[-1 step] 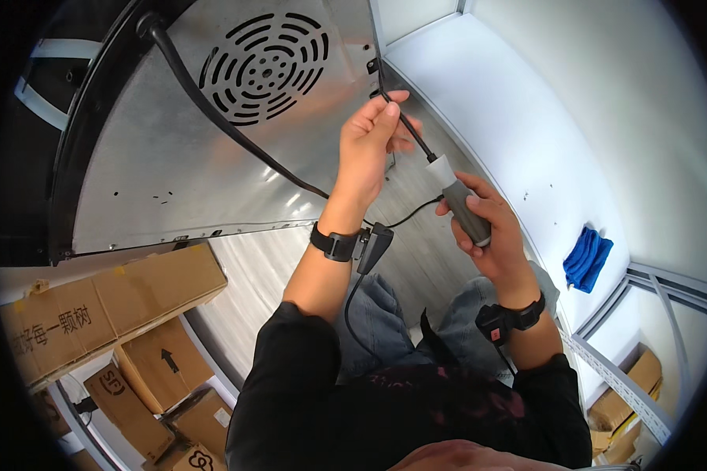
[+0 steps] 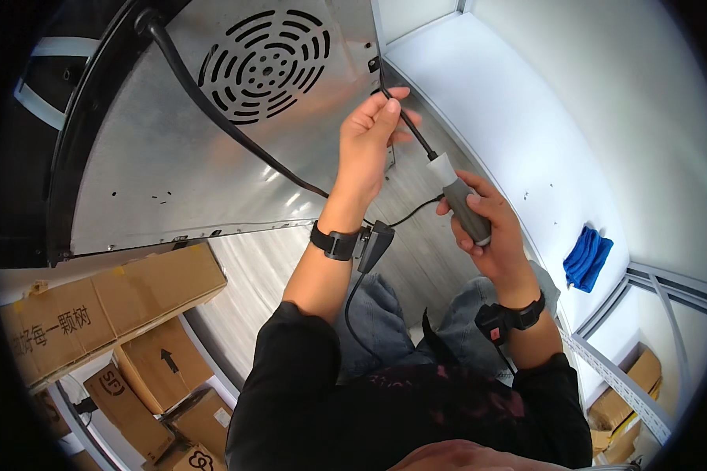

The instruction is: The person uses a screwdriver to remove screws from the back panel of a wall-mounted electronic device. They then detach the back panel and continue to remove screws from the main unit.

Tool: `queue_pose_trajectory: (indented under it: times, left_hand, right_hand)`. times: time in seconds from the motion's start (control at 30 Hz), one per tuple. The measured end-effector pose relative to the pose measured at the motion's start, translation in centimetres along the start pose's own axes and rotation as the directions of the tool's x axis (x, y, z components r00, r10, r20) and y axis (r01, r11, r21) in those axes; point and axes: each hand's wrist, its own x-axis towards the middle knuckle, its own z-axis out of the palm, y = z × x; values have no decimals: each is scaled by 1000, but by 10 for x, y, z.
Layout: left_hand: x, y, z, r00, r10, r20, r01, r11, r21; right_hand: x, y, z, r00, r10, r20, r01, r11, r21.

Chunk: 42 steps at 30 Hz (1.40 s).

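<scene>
In my right hand (image 2: 491, 224) is a screwdriver (image 2: 465, 208) with a grey handle, pale collar and long black shaft, my fingers wrapped round the handle. My left hand (image 2: 369, 137) pinches the upper shaft between thumb and index finger, the other fingers partly curled. Beyond that pinch, a dark line continues up to the right edge of a metal panel (image 2: 157, 157); I cannot make out where the shaft's tip sits. The panel has a round pattern of vent slots (image 2: 267, 71). A thick black cord (image 2: 212, 114) crosses in front of it.
Cardboard boxes (image 2: 145, 286) stand at lower left, more boxes (image 2: 632, 385) at lower right. A white shelf (image 2: 511, 118) with a blue cloth (image 2: 587, 259) runs along the right. A thin black cable (image 2: 416, 210) hangs between my hands, above the wood-look floor (image 2: 259, 271).
The panel sits very slightly higher and further left in view. Both hands keep their holds on the screwdriver.
</scene>
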Motion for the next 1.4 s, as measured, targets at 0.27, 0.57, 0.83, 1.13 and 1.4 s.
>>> queue_pose_trajectory:
  times: [0.27,0.57,0.83,1.13,1.4]
  left_hand:
    - [4,2,-3,995,67,-72,-64,997,45]
    - [4,3,-2,991,80,-104,-73,995,63]
    - [6,0,-3,993,83,-80,-73,990,117]
    - [7,-1,-4,992,113,-62,-105,986,126]
    - [6,0,-2,991,103,-80,-91,986,141]
  right_hand:
    - [7,4,-1,998,7,69,-8,1000,18]
    - [10,3,-1,995,40,89,-46,996,70]
    - [12,1,-7,990,37,137,-57,988,144]
    - [14,-2,-12,983,63,169,-97,975,199]
    - [12,-1,-12,987,36,157,-60,986,156]
